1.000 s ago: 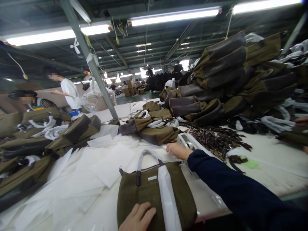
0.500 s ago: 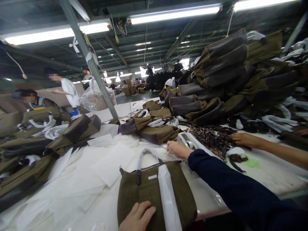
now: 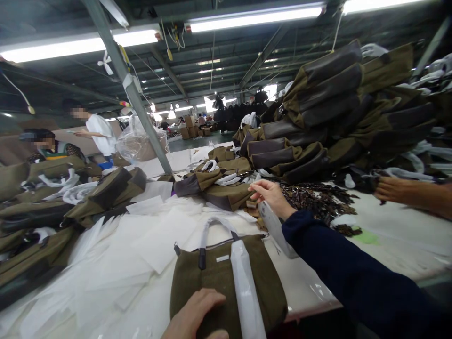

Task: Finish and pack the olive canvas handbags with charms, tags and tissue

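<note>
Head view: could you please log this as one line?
left hand: over bag; right hand: by white device, grip unclear; bag: on table

the right hand (image 3: 271,197) has risen and moved slightly farther from the wearer; whether it pinches anything is unclear. the white-cased device (image 3: 276,230) has swung round and slid nearer, uncovering some tan pieces (image 3: 254,210). the left hand (image 3: 197,313), earlier flat on the olive handbag (image 3: 208,278), now arches with its thumb showing. a co-worker's hand (image 3: 397,189) has left the dark strap pile (image 3: 318,197), moving rightward.
</note>
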### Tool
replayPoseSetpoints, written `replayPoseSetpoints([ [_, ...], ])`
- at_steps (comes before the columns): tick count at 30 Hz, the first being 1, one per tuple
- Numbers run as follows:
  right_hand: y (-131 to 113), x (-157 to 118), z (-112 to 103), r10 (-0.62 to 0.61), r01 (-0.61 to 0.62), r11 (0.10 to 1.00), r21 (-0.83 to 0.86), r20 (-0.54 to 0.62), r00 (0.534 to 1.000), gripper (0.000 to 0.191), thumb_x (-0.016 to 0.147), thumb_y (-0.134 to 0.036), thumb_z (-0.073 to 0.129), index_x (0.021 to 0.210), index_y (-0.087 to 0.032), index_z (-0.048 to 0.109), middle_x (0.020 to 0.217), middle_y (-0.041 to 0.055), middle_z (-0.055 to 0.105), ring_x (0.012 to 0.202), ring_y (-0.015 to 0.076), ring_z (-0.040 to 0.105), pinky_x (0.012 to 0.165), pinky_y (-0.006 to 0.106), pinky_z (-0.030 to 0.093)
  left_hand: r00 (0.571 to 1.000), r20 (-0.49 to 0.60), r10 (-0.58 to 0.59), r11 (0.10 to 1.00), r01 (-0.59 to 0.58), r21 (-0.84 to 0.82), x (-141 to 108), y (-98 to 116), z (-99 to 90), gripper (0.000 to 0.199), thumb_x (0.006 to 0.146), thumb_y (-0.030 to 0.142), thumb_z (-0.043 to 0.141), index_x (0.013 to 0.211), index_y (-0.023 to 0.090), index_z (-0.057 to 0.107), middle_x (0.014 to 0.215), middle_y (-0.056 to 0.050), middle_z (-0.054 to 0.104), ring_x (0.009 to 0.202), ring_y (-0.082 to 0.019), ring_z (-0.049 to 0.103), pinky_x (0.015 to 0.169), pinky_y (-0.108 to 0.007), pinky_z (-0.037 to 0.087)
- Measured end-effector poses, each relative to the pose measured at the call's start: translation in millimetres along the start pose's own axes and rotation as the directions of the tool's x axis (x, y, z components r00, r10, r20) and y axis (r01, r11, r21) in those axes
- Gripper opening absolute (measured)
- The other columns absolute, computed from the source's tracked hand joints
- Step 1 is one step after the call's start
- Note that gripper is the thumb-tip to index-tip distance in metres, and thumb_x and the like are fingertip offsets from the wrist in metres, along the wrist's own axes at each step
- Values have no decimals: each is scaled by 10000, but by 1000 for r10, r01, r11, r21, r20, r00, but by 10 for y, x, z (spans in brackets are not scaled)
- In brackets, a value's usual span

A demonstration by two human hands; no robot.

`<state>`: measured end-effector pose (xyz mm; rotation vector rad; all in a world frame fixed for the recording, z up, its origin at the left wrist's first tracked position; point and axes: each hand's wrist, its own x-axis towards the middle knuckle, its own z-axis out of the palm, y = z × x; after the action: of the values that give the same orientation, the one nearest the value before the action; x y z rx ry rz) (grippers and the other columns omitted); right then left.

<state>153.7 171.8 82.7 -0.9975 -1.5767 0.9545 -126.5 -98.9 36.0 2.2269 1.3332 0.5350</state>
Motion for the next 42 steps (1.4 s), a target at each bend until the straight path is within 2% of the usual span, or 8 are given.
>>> replayPoseSetpoints([
  [3, -265, -82, 23, -5, 4, 997, 77, 16, 1000, 352, 837, -511, 611, 911, -167, 623, 814, 49, 687, 597, 115, 610, 486, 204, 441, 981, -36, -191, 977, 186, -100, 210, 139, -323, 272, 930, 306, 520, 1180, 260, 617, 1221, -28, 665, 1104, -176, 623, 982, -266, 479],
  [6, -577, -261, 197, -31, 20, 997, 69, 162, 986, 281, 798, -428, 694, 798, -147, 678, 655, 15, 657, 532, 97, 539, 487, 207, 397, 944, -111, -309, 945, 293, -143, 587, -26, -532, 256, 941, 272, 470, 1114, 204, 645, 1135, -45, 687, 1046, -183, 625, 965, -289, 462],
  [10, -794, -530, 571, -58, 29, 997, 68, 464, 884, 184, 825, -320, 672, 801, -144, 720, 630, -6, 650, 589, 92, 534, 568, 203, 397, 865, -170, -472, 881, 453, -136, 1080, -572, -475, 173, 894, 158, 533, 1008, 111, 655, 1013, -106, 692, 971, -209, 624, 977, -377, 440],
  [13, -635, -637, 859, 128, -160, 987, -5, 625, 770, 150, 809, -282, 666, 760, -145, 703, 593, -18, 643, 519, 76, 504, 506, 185, 371, 819, -160, -550, 833, 525, -174, 1264, -890, -318, 125, 896, 201, 604, 979, 117, 644, 954, -67, 674, 930, -201, 630, 916, -414, 484],
  [17, -202, -656, 1169, 334, -306, 939, -158, 631, 700, 165, 774, -213, 662, 626, -149, 627, 480, -39, 590, 389, 73, 464, 403, 177, 369, 783, -124, -610, 772, 551, -317, 1278, -1045, -220, 248, 936, 347, 586, 1079, 146, 611, 951, -31, 656, 790, -153, 634, 749, -350, 540],
  [26, 251, -601, 1444, 621, -385, 777, -499, 501, 603, 215, 951, -261, 600, 788, -121, 602, 599, -61, 568, 434, 54, 500, 433, 176, 449, 864, -48, -502, 660, 346, -667, 1113, -988, -274, 268, 793, 375, 588, 824, 120, 667, 644, 4, 592, 545, -92, 503, 569, -225, 412],
  [36, 166, -515, 1771, 537, -196, 828, -526, 642, 546, 196, 957, -289, 593, 858, -125, 631, 644, -45, 592, 496, 71, 547, 493, 201, 494, 859, -123, -496, 730, 337, -595, 1140, -1020, -187, 326, 760, 448, 632, 692, 129, 651, 585, 6, 590, 520, -107, 505, 536, -236, 376],
  [42, -40, -570, 1415, 440, -35, 853, -521, 681, 586, 89, 809, -205, 679, 888, -168, 695, 502, -37, 567, 479, 122, 563, 514, 216, 437, 810, -343, -475, 865, 357, -353, 1002, -1020, -265, 257, 810, 332, 590, 600, 185, 596, 570, 11, 586, 583, -143, 519, 629, -270, 365],
])
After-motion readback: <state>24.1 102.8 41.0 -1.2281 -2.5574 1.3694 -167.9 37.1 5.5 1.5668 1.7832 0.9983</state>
